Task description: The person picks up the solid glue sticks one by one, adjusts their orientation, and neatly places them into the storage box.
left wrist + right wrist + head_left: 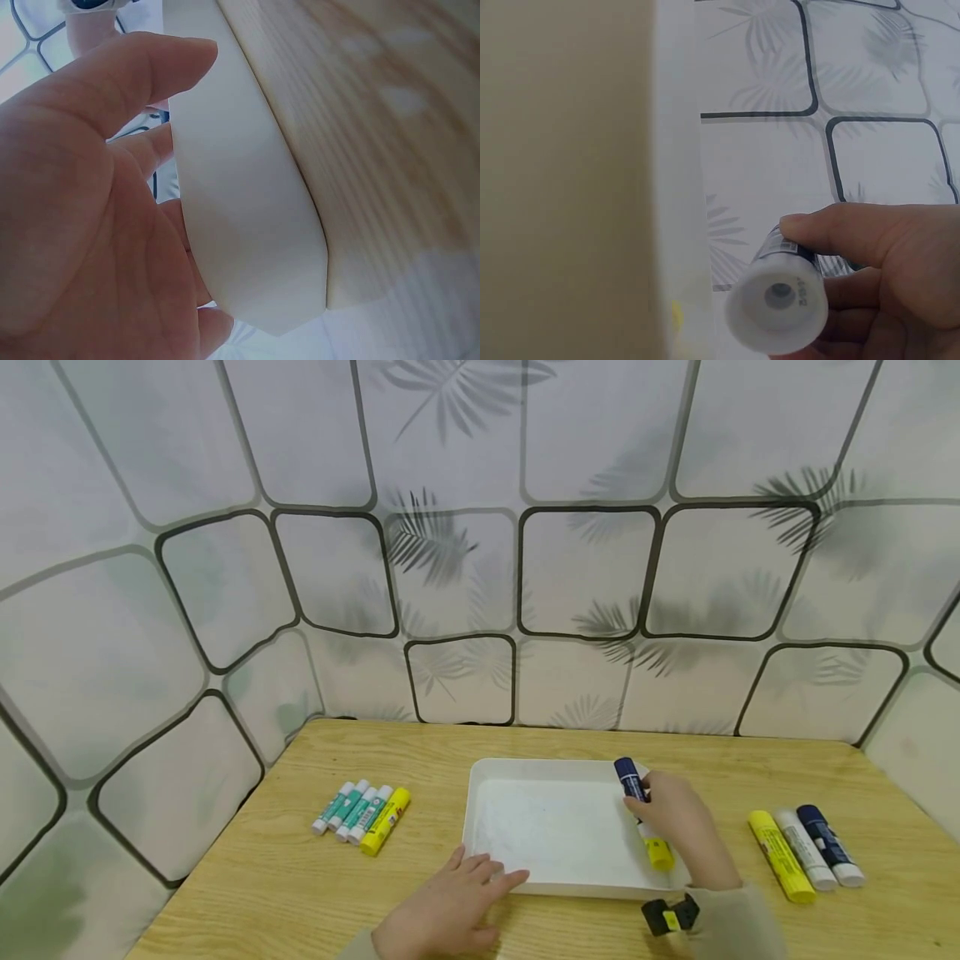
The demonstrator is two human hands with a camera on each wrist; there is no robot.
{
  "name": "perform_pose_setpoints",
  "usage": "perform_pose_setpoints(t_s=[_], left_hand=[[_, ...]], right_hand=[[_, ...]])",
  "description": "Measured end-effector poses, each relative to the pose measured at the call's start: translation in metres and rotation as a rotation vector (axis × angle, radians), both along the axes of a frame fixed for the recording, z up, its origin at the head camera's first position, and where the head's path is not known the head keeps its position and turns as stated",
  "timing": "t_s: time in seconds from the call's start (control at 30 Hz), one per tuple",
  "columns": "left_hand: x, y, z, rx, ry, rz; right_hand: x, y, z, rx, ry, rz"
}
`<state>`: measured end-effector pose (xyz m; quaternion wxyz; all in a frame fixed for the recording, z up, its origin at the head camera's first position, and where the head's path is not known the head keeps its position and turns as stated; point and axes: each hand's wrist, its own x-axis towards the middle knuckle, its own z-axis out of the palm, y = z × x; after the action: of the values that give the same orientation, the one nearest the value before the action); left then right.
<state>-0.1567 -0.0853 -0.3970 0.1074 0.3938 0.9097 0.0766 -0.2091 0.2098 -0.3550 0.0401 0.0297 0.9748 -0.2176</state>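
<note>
A navy glue stick (pixel 630 779) with a white base is held between the thumb and fingers of my right hand (pixel 678 822), over the right side of a white tray (pixel 555 888). In the right wrist view the glue stick's hollow white base (pixel 772 311) faces the camera. A yellow glue stick (pixel 660 853) shows below the fingers at the tray's right, partly hidden. My left hand (pixel 453 902) rests at the tray's front left corner, fingers spread over the rim. The left wrist view has the thumb along the outer wall (pixel 240 187).
On the left of the wooden table (pixel 247 893) lie several teal-and-white glue sticks (pixel 352 810) beside a yellow one (pixel 386 822). At right, a yellow glue stick (pixel 780 856), a white one (pixel 805 849) and a navy one (pixel 828 845) lie side by side. A patterned curtain (pixel 465 568) stands behind.
</note>
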Motion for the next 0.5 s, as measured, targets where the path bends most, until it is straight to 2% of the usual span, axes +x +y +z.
perform_pose_setpoints(t_s=[0.23,0.5], left_hand=[[0.001,0.0,-0.001,-0.003,0.043,-0.011],[0.0,0.001,-0.001,-0.005,0.041,-0.007]], right_hand=[[-0.004,-0.003,-0.009,0.021,-0.019,-0.003],[-0.006,-0.007,-0.02,0.025,0.018,0.035]])
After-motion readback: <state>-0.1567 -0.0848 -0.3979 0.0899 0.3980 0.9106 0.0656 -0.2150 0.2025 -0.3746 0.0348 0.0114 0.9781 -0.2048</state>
